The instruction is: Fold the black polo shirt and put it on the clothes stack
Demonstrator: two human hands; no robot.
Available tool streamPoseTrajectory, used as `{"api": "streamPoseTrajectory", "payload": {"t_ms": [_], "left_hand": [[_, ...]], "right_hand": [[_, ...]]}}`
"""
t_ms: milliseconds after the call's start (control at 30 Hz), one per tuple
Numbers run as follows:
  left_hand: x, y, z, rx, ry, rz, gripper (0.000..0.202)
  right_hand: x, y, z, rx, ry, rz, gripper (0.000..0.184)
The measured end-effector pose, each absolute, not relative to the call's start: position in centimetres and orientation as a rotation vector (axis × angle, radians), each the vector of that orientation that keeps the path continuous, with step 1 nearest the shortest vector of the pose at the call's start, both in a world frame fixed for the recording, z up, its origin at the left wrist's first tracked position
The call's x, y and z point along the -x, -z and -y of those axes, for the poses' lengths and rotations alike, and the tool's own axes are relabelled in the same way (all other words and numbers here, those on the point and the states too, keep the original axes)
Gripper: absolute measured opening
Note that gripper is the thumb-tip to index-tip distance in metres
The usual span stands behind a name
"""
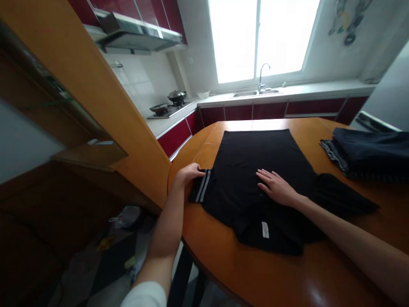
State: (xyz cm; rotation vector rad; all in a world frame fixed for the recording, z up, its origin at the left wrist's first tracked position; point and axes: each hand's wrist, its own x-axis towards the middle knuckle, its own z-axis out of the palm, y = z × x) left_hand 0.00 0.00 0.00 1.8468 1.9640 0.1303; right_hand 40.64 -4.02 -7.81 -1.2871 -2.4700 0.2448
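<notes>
Across the middle of the wooden table [220, 251], there's the black shirt [252, 149], spread out with its long axis running from the far edge towards the near edge: straight hem up by the far edge, collar end and white label [265, 230] down at the near side. And look at the left hand [189, 172], out by the table's left edge, thumb over the corner of the striped sleeve [204, 187], pinching the cloth, it seems, though the fingers' undersides are hidden! From that pinch the whole body of the shirt lies to the right, so the left hand is easily the nearer one to this cuff. Over on the body, the right hand [277, 187] rests palm down, fingers extended, gripping nothing, its forearm crossing the shirt's near right part. The plain sleeve [345, 196] reaches out towards the right edge.

The count, then: two hands, one shirt, two sleeves, two pale stripes on the cuff, one label. By the table's far right edge, one stack of folded clothes [377, 149], its layers too dark to number. Beyond, two pans [177, 96] on the stove, one tap [260, 76] at the sink.
</notes>
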Motion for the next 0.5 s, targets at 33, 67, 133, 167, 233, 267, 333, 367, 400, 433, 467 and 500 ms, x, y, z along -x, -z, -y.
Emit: {"api": "streamPoseTrajectory", "payload": {"t_ms": [33, 67, 133, 167, 233, 267, 333, 367, 400, 433, 467, 500], "left_hand": [[-0.1, -0.1, 0.2, -1.847, -0.157, -1.947, 0.025], [-0.3, -0.3, 0.3, -1.847, -0.192, -1.928, 0.026], [-0.6, -0.6, 0.6, -1.853, -0.323, -1.882, 0.031], [-0.8, -0.8, 0.7, -1.86, -0.413, -1.846, 0.035], [-1.3, -1.1, 0.8, -1.858, -0.578, -1.74, 0.042], [-1.5, -1.1, 0.8, -1.828, -0.642, -1.676, 0.044], [-2.2, -1.1, 0.7, -1.691, -0.733, -1.561, 0.044], [-2.6, -1.0, 0.7, -1.598, -0.764, -1.513, 0.041], [-3.1, -1.0, 0.6, -1.508, -0.791, -1.465, 0.038], [-3.6, -0.9, 0.6, -1.431, -0.812, -1.417, 0.034], [-4.0, -0.8, 0.5, -1.371, -0.823, -1.365, 0.031], [-4.5, -0.7, 0.5, -1.326, -0.823, -1.318, 0.029]], "right_hand": [[-40.6, 7.8, 4.0, 1.283, -0.248, 2.466, 0.058], [-40.6, 7.8, 4.0, 1.279, -0.253, 2.463, 0.057], [-40.6, 7.8, 4.0, 1.277, -0.261, 2.459, 0.057], [-40.6, 7.8, 4.0, 1.279, -0.262, 2.458, 0.057], [-40.6, 7.9, 3.9, 1.286, -0.263, 2.458, 0.058], [-40.7, 7.9, 3.9, 1.288, -0.264, 2.459, 0.058], [-40.7, 8.0, 3.9, 1.288, -0.269, 2.459, 0.058], [-40.7, 8.0, 3.9, 1.285, -0.271, 2.458, 0.058], [-40.8, 8.0, 3.9, 1.281, -0.273, 2.456, 0.058], [-40.8, 8.0, 3.9, 1.278, -0.274, 2.453, 0.057], [-40.8, 8.1, 3.8, 1.275, -0.274, 2.451, 0.057], [-40.8, 8.1, 3.8, 1.273, -0.273, 2.451, 0.057]]}}
